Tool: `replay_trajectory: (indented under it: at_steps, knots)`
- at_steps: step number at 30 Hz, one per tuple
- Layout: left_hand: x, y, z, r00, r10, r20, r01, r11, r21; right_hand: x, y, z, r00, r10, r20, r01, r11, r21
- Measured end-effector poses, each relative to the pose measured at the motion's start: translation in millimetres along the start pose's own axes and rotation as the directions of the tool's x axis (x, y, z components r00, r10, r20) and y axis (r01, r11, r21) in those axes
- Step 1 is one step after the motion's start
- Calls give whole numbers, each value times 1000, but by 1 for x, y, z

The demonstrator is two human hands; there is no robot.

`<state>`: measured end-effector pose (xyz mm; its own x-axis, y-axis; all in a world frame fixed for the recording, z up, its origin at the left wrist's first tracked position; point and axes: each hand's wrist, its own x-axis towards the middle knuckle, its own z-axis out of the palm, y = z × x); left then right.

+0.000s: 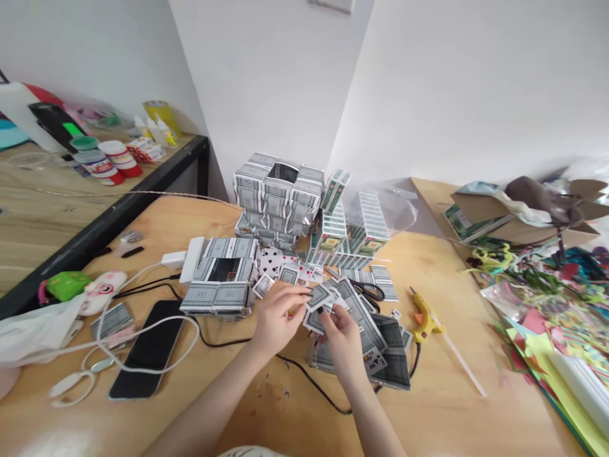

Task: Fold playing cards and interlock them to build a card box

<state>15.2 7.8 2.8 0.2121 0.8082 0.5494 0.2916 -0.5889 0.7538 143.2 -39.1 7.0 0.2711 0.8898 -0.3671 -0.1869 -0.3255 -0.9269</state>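
Observation:
My left hand point(280, 316) pinches a grey-backed playing card point(320, 296) near its left edge. My right hand point(343, 339) is closed on the lower part of the same small group of cards, its thumb on top. Whether they are one folded piece or several loose cards, I cannot tell. Beneath and beside my right hand lies a panel of joined cards point(358, 308), partly covered by the hand. Loose playing cards point(272, 260), some face up, are scattered beyond my hands. A square block built of cards point(216, 293) with a dark opening sits to the left.
A taller card structure point(280, 197) stands by the wall, beside stacked card boxes point(368, 225). Black-handled scissors point(368, 291) and a yellow glue gun point(423, 317) lie to the right, its cord crossing the table. At left are a phone point(148, 349) and white cable point(195, 343).

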Motion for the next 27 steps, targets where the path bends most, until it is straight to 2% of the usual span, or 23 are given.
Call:
replay_trajectory:
  at_steps: [5,9,12,15,17,20,23,25,27]
  knots:
    - [-13,3,0,987,139,76,-139,990,-5,2,-3,-6,1000,-15,0,15,994,108]
    - [-16,2,-3,956,236,175,-261,956,134,1,0,-9,1000,-15,25,8,971,239]
    - [-19,3,-2,939,256,231,-320,897,306,-1,4,-7,998,-42,46,27,953,301]
    - [-20,7,1,944,220,245,-299,884,359,-1,8,-5,997,-67,40,50,945,324]
    - [-19,9,1,965,145,220,-209,929,304,0,11,-4,997,-71,30,59,949,309]
    - [-14,12,-3,988,-94,123,78,988,131,0,10,-3,996,-80,36,67,958,278]
    - [-9,12,-8,939,-333,84,340,936,-94,-1,5,-1,995,-88,42,72,957,281]
    - [-8,12,-6,900,-428,78,436,883,-172,-3,0,3,993,-104,51,87,958,273]
    - [-10,11,-1,868,-494,47,495,853,-165,-6,-5,8,989,-132,61,112,958,264]
